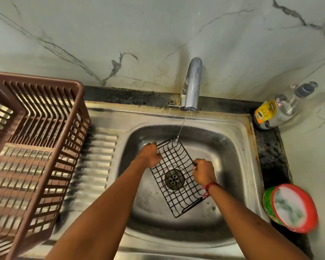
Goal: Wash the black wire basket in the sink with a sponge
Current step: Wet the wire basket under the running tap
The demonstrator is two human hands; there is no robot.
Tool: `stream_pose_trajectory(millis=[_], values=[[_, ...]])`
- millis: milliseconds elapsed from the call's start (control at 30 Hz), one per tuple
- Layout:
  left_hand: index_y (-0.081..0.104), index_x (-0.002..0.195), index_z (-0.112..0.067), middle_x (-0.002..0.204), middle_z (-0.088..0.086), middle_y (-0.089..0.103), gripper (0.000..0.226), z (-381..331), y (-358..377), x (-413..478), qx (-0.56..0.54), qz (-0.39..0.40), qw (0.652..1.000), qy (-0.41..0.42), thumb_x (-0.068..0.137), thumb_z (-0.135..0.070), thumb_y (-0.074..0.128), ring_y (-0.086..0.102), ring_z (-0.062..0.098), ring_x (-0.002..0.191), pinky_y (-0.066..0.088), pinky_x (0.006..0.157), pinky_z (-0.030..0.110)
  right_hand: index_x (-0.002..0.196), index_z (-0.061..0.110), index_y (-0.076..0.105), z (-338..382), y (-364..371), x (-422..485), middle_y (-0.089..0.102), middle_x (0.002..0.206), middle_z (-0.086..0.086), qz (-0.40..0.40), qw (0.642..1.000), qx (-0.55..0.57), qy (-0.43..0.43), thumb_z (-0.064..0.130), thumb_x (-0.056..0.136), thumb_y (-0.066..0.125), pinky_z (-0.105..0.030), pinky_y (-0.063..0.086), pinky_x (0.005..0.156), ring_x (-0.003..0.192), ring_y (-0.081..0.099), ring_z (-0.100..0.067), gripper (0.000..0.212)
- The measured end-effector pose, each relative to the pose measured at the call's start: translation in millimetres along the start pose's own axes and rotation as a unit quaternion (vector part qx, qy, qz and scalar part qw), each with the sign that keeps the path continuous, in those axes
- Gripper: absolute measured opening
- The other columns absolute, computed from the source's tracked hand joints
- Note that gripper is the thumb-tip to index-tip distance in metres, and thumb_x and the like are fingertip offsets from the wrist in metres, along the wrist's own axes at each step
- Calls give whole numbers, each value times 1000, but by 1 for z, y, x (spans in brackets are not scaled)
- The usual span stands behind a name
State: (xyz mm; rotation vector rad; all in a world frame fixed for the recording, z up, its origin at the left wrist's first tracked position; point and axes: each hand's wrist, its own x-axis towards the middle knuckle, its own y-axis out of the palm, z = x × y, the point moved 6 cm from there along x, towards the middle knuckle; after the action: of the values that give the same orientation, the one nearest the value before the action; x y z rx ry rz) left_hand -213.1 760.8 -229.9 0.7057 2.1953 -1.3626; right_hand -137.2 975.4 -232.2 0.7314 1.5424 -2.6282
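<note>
Head camera view, looking down: both bare hands hold a black wire basket (176, 177) over the drain of a steel sink (238, 147). Left hand (148, 154) is closed on its far left edge, right hand (203, 171) closed on its right edge. Thin water from the tap (192, 83) hits its far end.

Dim warm light — blurred, warped edges
</note>
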Motion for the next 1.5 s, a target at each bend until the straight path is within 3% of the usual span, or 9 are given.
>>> stream_pose_trajectory(millis=[300, 467, 567, 700, 833, 967, 1067, 1367, 1500], values=[[70, 115, -14, 115, 19, 73, 35, 21, -10, -34, -116, -76, 988, -71, 97, -42, 58, 65, 40, 114, 53, 95, 38, 89, 7, 71, 38, -33, 16, 70, 81, -10, -38, 992, -23, -120, -12, 79, 55, -38, 56, 75, 78, 65, -24, 27], [56, 73, -15, 91, 1, 67, 32, 24, -16, -62, -464, -81, 881, -46, 84, -43, 66, 57, 25, 95, 44, 78, 36, 90, 2, 70, 60, -64, 32, 71, 87, -13, -3, 983, 29, -180, -6, 88, 53, -41, 55, 80, 81, 66, -22, 19], [59, 83, -20, 95, 0, 57, 17, 16, -13, -75, -592, -2, 805, -42, 86, -34, 68, 57, 21, 94, 46, 67, 34, 92, 3, 72, 74, -82, 35, 72, 92, -11, -3, 978, 40, -203, -3, 89, 56, -34, 54, 82, 86, 65, -20, 17], [44, 115, -16, 110, 8, 53, 52, 5, -23, -82, -600, -18, 798, -51, 69, -22, 67, 61, 26, 99, 52, 67, 38, 90, 7, 71, 84, -89, 39, 70, 92, -10, 1, 979, 16, -203, -4, 85, 57, -27, 50, 76, 88, 66, -24, 18], [33, 136, -18, 93, 8, 53, 66, -11, -27, -90, -587, -16, 808, -39, 77, -8, 60, 53, 21, 84, 47, 63, 34, 106, 7, 68, 112, -101, 25, 66, 103, -10, -107, 954, -57, -274, -7, 76, 61, -33, 50, 86, 98, 59, -25, 33], [56, 95, -13, 85, 4, 51, 44, -24, -28, -101, -574, -17, 817, -57, 53, -24, 59, 54, 21, 80, 46, 58, 31, 85, 13, 72, 141, -97, 8, 70, 89, -2, -51, 945, -70, -316, 7, 84, 54, -34, 55, 78, 82, 63, -15, 19], [57, 100, -12, 94, 5, 56, 48, -30, -26, -108, -574, -21, 816, -59, 53, -25, 60, 64, 33, 97, 50, 63, 35, 87, 7, 74, 144, -83, 14, 73, 99, -6, 75, 958, -87, -261, 6, 87, 50, -36, 56, 83, 87, 68, -18, 24], [60, 92, -20, 88, 4, 56, 39, -50, -22, -119, -612, -24, 788, -56, 55, -29, 62, 60, 27, 85, 53, 67, 40, 95, 0, 70, 178, -101, 16, 73, 93, -10, 122, 963, 64, -234, -4, 87, 58, -29, 58, 77, 85, 70, -19, 15], [64, 112, -12, 96, 4, 58, 61, -45, -18, -117, -601, -36, 797, -58, 54, -30, 64, 61, 24, 85, 57, 72, 41, 86, -1, 72, 162, -104, 24, 73, 83, -6, 146, 967, 36, -203, -5, 82, 59, -29, 59, 72, 76, 70, -17, 14]])
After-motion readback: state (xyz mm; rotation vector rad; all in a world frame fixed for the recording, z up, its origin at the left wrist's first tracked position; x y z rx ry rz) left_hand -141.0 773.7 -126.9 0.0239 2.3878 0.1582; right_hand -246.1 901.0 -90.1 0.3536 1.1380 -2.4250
